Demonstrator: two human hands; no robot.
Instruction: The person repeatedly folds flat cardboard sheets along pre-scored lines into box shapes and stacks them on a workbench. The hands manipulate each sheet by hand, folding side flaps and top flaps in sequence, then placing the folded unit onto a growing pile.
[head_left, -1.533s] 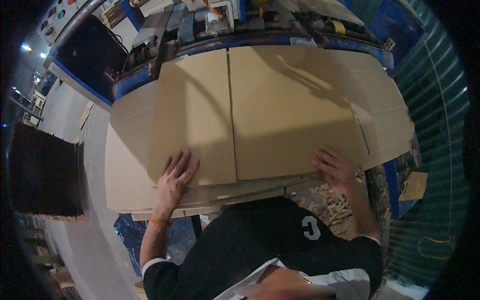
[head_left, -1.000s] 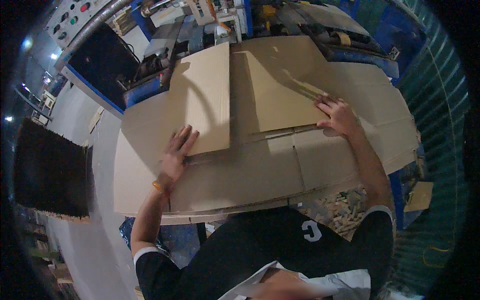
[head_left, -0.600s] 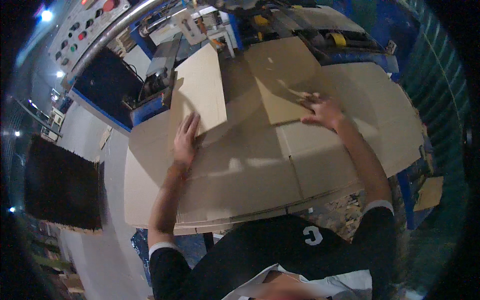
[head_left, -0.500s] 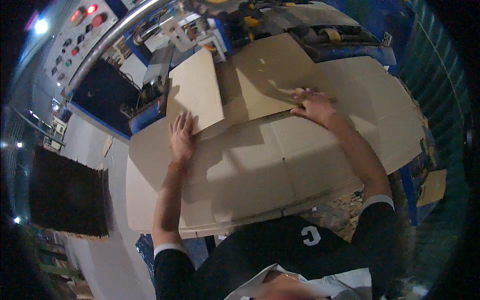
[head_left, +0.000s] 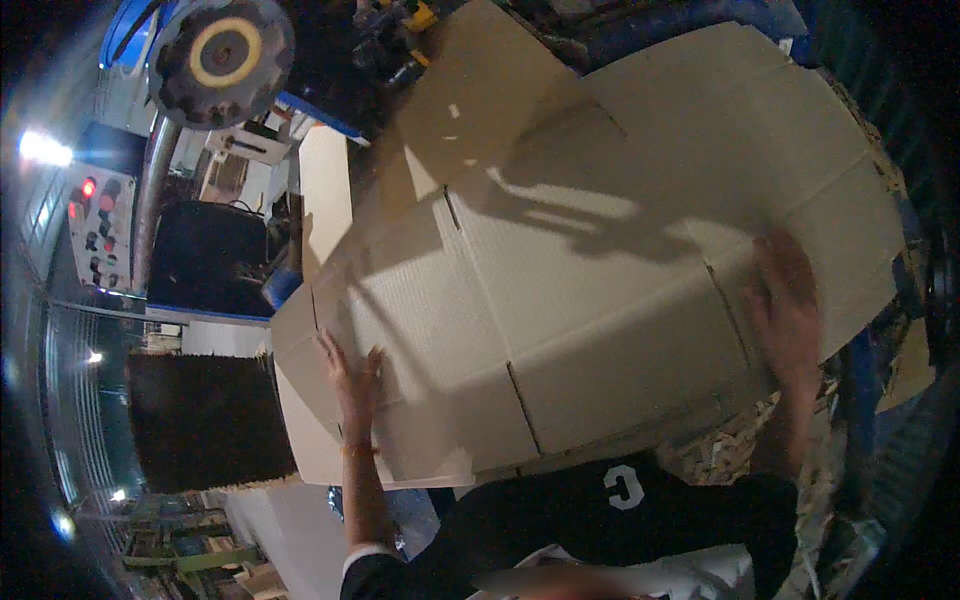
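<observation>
A large brown cardboard sheet with dark slots and crease lines lies flat before me, on top of other cardboard. Near its left edge is my left hand, open, the thumb spread away from the fingers, resting on the board. On the right part of the sheet lies my right hand, blurred by motion, its fingers stretched out over the surface. Another brown cardboard piece reaches under the machine at the far side. A narrow pale cardboard piece shows at the far left.
A grey wheel with a yellow ring stands at the far left, above a control panel with buttons and a red light. A dark brown stack stands on the left. Cardboard scraps lie below the sheet's near right edge.
My view has turned and shifted. A slotted cardboard sheet now lies across the front, under both hands. My right hand has moved right and nearer; my left hand has left the pale piece.
</observation>
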